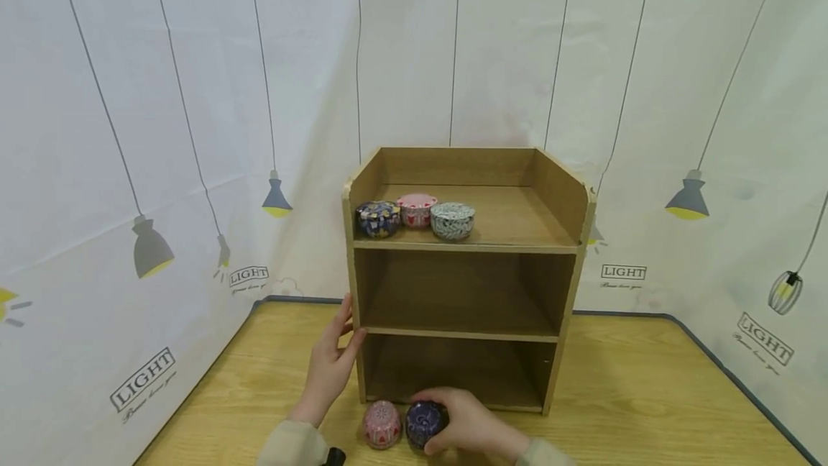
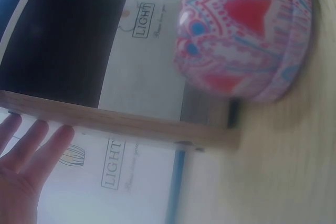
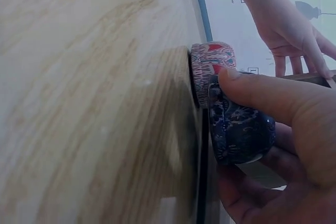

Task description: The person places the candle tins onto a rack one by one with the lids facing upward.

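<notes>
My right hand grips a dark blue patterned round tin between thumb and fingers, at the table in front of the wooden shelf. Beside it, to the left, stands a pink round tin with red hearts, also close up in the left wrist view as the pink tin. My left hand rests against the shelf's left side panel with its fingers extended. In the right wrist view, the thumb lies over the edge of the dark tin.
On the shelf's top level, at the left, sit three tins: a navy floral one, a pink one and a green-and-white one. A printed backdrop with lamp drawings surrounds the wooden table.
</notes>
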Available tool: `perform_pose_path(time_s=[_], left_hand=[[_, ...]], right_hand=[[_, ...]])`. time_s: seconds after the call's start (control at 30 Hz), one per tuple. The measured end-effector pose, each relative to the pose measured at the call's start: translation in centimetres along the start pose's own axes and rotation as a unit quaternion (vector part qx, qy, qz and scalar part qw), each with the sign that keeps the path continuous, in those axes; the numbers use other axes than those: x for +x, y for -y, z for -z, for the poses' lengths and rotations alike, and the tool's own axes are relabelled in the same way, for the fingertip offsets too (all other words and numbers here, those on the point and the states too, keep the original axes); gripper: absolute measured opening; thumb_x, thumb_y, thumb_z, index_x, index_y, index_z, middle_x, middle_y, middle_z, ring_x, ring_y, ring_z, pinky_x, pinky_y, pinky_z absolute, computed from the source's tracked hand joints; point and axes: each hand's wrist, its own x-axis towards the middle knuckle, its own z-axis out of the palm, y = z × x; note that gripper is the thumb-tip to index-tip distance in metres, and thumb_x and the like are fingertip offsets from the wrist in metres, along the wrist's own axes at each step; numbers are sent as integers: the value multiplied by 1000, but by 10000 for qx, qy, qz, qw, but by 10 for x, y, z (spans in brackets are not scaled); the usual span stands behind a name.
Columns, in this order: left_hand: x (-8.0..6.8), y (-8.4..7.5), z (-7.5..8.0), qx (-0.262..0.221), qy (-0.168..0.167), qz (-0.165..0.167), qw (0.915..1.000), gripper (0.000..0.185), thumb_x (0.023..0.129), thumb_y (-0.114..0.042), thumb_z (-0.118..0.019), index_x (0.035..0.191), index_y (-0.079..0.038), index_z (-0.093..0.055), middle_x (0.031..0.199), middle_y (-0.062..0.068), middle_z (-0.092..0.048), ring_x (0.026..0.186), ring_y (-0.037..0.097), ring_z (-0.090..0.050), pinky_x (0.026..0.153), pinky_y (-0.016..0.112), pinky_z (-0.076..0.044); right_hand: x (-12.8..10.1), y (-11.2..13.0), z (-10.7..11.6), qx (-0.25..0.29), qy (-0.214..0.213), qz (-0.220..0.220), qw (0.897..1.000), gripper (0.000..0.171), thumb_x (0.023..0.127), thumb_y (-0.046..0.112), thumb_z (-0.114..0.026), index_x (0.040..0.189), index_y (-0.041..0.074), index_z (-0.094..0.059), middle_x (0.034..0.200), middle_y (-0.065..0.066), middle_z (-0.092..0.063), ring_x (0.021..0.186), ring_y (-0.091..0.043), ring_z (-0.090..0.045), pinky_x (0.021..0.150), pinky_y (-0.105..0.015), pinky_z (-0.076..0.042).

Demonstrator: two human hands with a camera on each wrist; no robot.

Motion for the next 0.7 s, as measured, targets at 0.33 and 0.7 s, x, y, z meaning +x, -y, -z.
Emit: perform_pose_path(time_s=[0.33,0.7], left_hand=[[1,-1,0,12,-15,13,10000,58,89,7,-64,142,4,-41,133,28,-52,96,42,-62,63,29,-57],[1,0,0,-45,-30,-19,10000,59,88,8,-64,142,4,-41,134,28,-51,96,43,-62,63,27,-57]], right_hand=[[-1,4,9,-9,62,39,10000,65,67,20,-89,127,12,-64,120,4,-64,108,-15,-58,88,-31,-49],[-3,14,14,-85,7,46,10000,66,66,19,-89,127,11,-64,123,1,-64,110,-17,-58,89,-31,-49]])
